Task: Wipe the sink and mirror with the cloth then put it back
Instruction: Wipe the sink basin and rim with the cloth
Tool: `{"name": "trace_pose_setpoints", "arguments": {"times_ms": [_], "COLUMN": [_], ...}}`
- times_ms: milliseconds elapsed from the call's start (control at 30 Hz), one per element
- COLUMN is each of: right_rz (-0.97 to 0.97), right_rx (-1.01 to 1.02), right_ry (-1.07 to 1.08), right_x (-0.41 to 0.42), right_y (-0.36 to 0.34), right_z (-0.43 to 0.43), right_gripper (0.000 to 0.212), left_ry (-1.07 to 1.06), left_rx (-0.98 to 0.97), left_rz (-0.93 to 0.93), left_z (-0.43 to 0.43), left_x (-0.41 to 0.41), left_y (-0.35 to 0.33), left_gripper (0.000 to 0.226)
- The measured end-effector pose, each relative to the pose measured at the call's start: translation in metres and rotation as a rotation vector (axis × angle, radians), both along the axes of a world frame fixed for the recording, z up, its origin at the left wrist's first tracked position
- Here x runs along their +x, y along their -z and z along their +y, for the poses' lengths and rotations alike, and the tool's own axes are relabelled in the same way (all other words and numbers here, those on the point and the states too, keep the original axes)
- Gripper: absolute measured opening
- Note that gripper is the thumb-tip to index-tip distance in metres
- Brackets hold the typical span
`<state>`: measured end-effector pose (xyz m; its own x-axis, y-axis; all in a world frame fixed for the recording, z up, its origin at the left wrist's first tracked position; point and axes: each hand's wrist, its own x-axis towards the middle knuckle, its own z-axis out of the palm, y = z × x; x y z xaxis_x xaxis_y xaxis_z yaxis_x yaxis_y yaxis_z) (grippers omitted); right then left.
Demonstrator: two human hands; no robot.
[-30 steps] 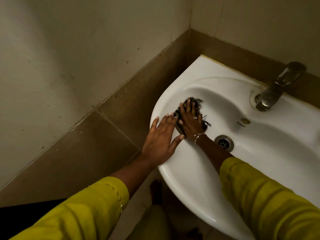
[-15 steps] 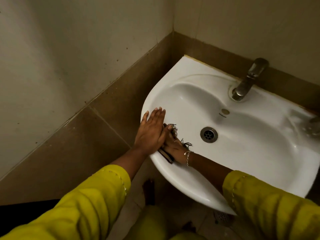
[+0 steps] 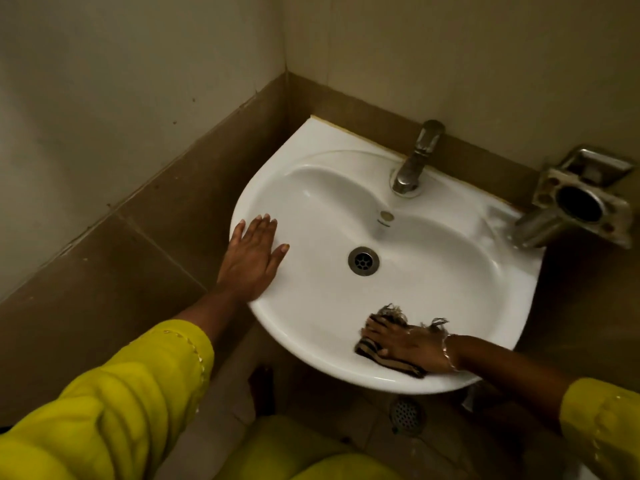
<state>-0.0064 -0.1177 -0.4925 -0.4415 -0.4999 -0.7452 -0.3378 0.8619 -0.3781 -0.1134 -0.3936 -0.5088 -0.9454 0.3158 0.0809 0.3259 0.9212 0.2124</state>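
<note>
1 white ceramic sink [image 3: 450,278]; 1 chrome tap [image 3: 414,161]; 1 striped frayed cloth [image 3: 369,348]; 1 steel wall holder [image 3: 547,192]; 2 round drains: basin drain [image 3: 363,260], floor drain [image 3: 407,415]; 2 hands: left hand [image 3: 251,261], right hand [image 3: 408,344].

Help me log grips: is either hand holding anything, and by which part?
Nothing is gripped. The right hand presses flat on the middle of the cloth at the front rim of the sink; the left hand rests flat on its left rim.

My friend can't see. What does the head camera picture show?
A right hand presses a dark striped frayed cloth on the front rim of a white ceramic sink; the left hand rests flat on its left rim.
</note>
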Motion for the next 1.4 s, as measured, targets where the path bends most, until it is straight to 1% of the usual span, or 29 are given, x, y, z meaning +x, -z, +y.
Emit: {"name": "trace_pose_setpoints", "arguments": {"times_ms": [33, 67, 100, 133, 167, 200, 233, 300, 367, 500, 533, 600, 633, 667, 700, 733, 767, 800, 833, 900, 967, 1033, 1100, 1167, 1200, 1233, 1267, 1333, 1400], "right_rz": [0.011, 0.051, 0.091, 0.149, 0.270, 0.423, 0.499, 0.623, 0.755, 0.849, 0.900, 0.909, 0.949, 1.012, 1.050, 1.089, 1.109, 1.097, 1.158, 1.079, 1.065, 1.078, 1.031, 0.987, 0.965, 0.974, 0.971, 0.988, 0.841], "right_rx": [0.050, 0.093, 0.137, 0.156, 0.151, 0.159, 0.228, 0.309, 0.326, 0.364, 0.367, 0.415, 0.417, 0.363, 0.261, 0.236, 0.301, 0.418, 0.407, 0.513, 0.638, 0.649, 0.602, 0.583, 0.512, 0.417, 0.385, 0.450, 0.446], "right_ry": [-0.046, -0.114, -0.152, -0.153, -0.178, -0.188, -0.175, -0.231, -0.247, -0.288, -0.327, -0.382, -0.404, -0.426, -0.431, -0.494, -0.546, -0.657, -0.708, -0.626, -0.764, -0.853, -0.866, -0.743, -0.652, -0.632, -0.635, -0.634, -0.507], "right_x": [-0.001, -0.001, -0.002, -0.005, -0.008, -0.013, -0.018, -0.028, -0.036, -0.057, -0.066, -0.086, -0.097, -0.107, -0.118, -0.127, -0.135, -0.143, -0.146, -0.152, -0.160, -0.161, -0.155, -0.142, -0.139, -0.137, -0.134, -0.125, -0.111], "right_y": [-0.002, 0.000, 0.002, 0.008, 0.013, 0.018, 0.019, 0.024, 0.020, 0.022, 0.021, 0.015, 0.018, 0.026, 0.035, 0.042, 0.040, 0.039, 0.040, 0.038, 0.039, 0.043, 0.043, 0.033, 0.034, 0.039, 0.042, 0.046, 0.051], "right_z": [0.014, 0.030, 0.045, 0.061, 0.074, 0.084, 0.091, 0.107, 0.115, 0.125, 0.124, 0.116, 0.110, 0.106, 0.105, 0.099, 0.087, 0.076, 0.064, 0.045, 0.032, 0.033, 0.046, 0.056, 0.063, 0.072, 0.078, 0.089, 0.097], "right_gripper": [0.057, 0.076, 0.103, 0.120, 0.120, 0.106, 0.092, 0.091, 0.085, 0.077, 0.070, 0.042, 0.048, 0.060, 0.066, 0.067, 0.066, 0.066, 0.065, 0.058, 0.057, 0.059, 0.058, 0.063, 0.066, 0.064, 0.056, 0.041, 0.053], "left_ry": [-0.002, -0.007, -0.011, -0.011, -0.010, -0.009, -0.006, 0.000, 0.004, 0.004, 0.003, 0.005, 0.007, 0.007, 0.007, 0.007, 0.008, 0.006, 0.004, 0.002, 0.008, 0.009, 0.008, 0.011, 0.011, 0.009, 0.005, 0.005, 0.006], "left_rx": [-0.003, -0.004, -0.007, -0.011, -0.014, -0.019, -0.023, -0.025, -0.031, -0.041, -0.043, -0.051, -0.056, -0.060, -0.066, -0.071, -0.074, -0.077, -0.080, -0.078, -0.074, -0.077, -0.078, -0.071, -0.070, -0.072, -0.076, -0.083, -0.087], "left_rz": [0.003, 0.008, 0.008, 0.004, 0.000, 0.000, 0.000, 0.000, -0.007, -0.017, -0.020, -0.021, -0.026, -0.031, -0.033, -0.034, -0.034, -0.036, -0.036, -0.028, -0.028, -0.029, -0.025, -0.016, -0.009, -0.006, -0.007, -0.018, -0.021], "left_z": [0.001, 0.002, 0.002, 0.003, 0.003, 0.003, 0.003, 0.003, 0.004, 0.005, 0.005, 0.004, 0.003, 0.003, 0.003, 0.003, 0.004, 0.004, 0.004, 0.004, 0.004, 0.003, 0.003, 0.003, 0.003, 0.002, 0.001, 0.001, 0.002], "left_x": [0.000, 0.001, 0.001, 0.001, 0.001, 0.001, 0.000, 0.000, 0.001, 0.000, 0.000, 0.000, 0.000, 0.000, 0.000, 0.000, 0.000, 0.000, -0.001, -0.001, -0.001, -0.001, 0.000, 0.000, 0.000, 0.000, -0.001, 0.000, -0.001], "left_y": [0.000, 0.000, 0.000, 0.000, 0.000, 0.000, 0.000, 0.000, -0.001, -0.002, -0.002, -0.002, -0.002, -0.002, -0.002, -0.002, -0.002, -0.002, -0.003, -0.003, -0.004, -0.004, -0.005, -0.005, -0.004, -0.004, -0.003, -0.001, 0.000], "left_gripper": [0.080, 0.080, 0.080, 0.080, 0.081, 0.084, 0.086, 0.091, 0.093, 0.089, 0.087, 0.085, 0.084, 0.083, 0.082, 0.080, 0.079, 0.078, 0.077, 0.077, 0.076, 0.076, 0.076, 0.077, 0.077, 0.078, 0.080, 0.082, 0.083]}}
